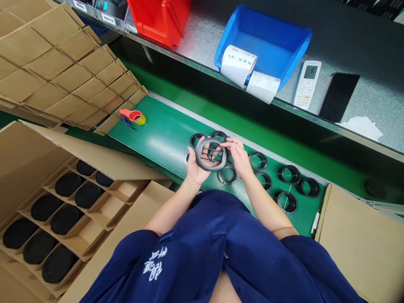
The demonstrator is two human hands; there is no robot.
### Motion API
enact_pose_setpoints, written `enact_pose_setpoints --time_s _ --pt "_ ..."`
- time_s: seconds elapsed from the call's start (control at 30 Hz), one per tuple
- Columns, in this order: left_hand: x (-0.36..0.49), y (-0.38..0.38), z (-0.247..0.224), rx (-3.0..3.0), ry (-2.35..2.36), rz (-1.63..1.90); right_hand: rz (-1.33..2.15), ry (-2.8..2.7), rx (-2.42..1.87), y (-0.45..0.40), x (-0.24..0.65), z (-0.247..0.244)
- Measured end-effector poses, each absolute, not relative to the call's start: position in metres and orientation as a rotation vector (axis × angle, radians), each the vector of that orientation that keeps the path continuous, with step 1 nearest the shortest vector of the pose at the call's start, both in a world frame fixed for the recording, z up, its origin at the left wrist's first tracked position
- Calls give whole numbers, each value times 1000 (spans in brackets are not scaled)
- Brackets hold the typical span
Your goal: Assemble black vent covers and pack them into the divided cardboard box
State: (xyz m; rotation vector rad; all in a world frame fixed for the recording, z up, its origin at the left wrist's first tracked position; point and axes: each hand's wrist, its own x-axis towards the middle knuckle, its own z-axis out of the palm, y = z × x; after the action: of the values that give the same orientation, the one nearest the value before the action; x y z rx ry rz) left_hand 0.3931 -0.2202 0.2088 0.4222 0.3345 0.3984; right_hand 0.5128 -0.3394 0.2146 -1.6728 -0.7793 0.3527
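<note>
A round black ring-shaped part (199,156) with thin bars across its opening is held up in front of my body. My left hand (195,168) wraps its fingers under and round the ring's left side. On the ring's right rim rest the fingers of my right hand (239,159). Beneath and beside my hands, several black rings lie on the green table (164,134), among them one just below the held part (227,174). More black rings (289,174) stand to the right of my right arm.
At the lower left, an open divided carton (110,210) holds several black round parts. Cardboard dividers (69,63) lean behind it. Tape (139,118) sits on the table's left end, a marker (315,222) at the right. The shelf bears a blue bin (268,38), remote (307,84) and phone (338,97).
</note>
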Motion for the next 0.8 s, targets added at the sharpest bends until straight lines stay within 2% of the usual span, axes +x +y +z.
enact_pose_setpoints --time_s 0.53,0.67,0.8 --pt "400 -211 195 281 453 359 345 -893 -1755 -342 510 191" --pt "403 -205 178 255 574 390 301 -1346 -1952 -342 503 172" --pt "405 -209 151 360 775 317 472 -1567 -2043 -343 500 148"
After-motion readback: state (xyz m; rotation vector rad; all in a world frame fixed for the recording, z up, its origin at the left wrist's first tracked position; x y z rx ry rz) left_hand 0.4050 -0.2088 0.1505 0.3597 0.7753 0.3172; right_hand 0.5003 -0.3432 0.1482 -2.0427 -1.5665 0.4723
